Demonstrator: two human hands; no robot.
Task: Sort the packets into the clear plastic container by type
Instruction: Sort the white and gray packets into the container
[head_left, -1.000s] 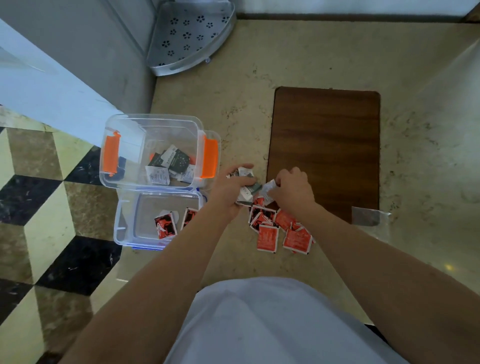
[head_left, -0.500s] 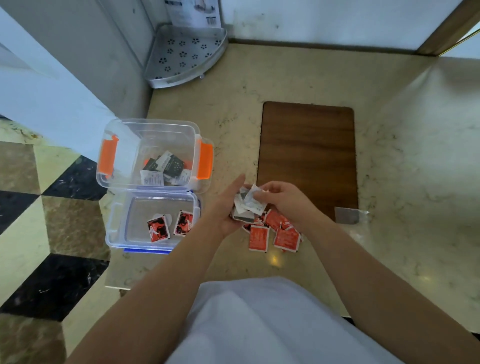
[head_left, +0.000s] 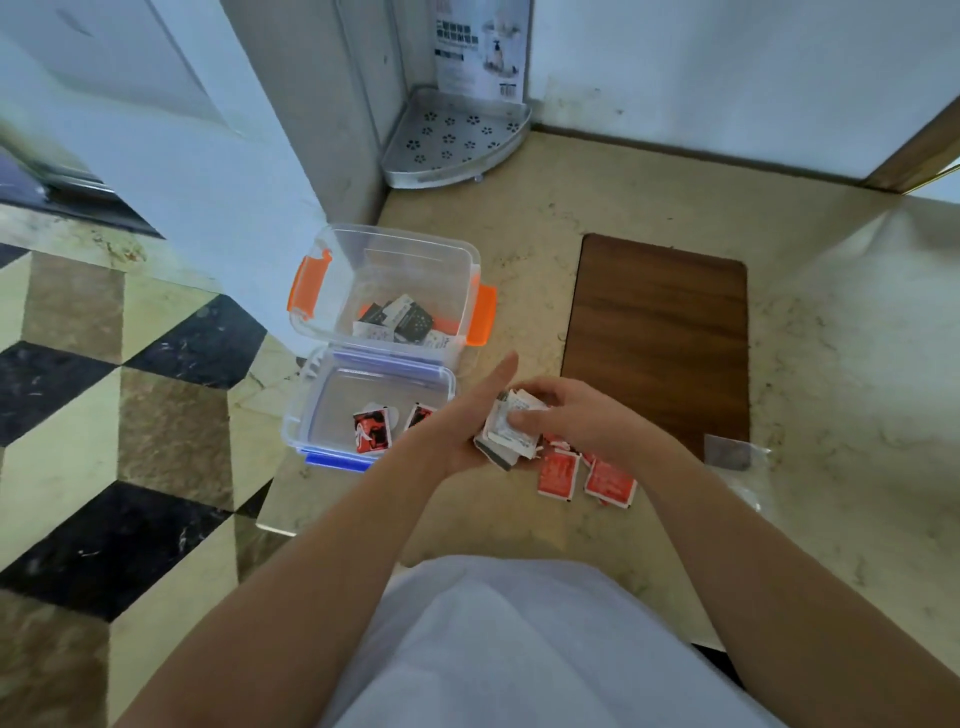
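A clear plastic container (head_left: 332, 260) with orange latches stands on the counter and holds several black and white packets (head_left: 397, 322). Its clear lid (head_left: 332, 400) lies in front of it with two red and black packets (head_left: 373, 430) in it. My left hand (head_left: 467, 421) is flat, palm up, with a stack of white packets (head_left: 506, 434) resting on it. My right hand (head_left: 576, 415) presses on that stack from the right, fingers curled over it. Several red packets (head_left: 558, 474) lie on the counter just below my hands.
A brown wooden board (head_left: 660, 332) lies to the right of the hands. A clear plastic bag (head_left: 732, 454) sits at its near right corner. A grey perforated corner shelf (head_left: 452, 140) stands at the back wall. The counter edge drops to a patterned floor (head_left: 104, 415) at left.
Both hands have lifted the white packets off the pile and gathered them into a stack on my left palm. The camera has tilted up, showing more of the back wall.
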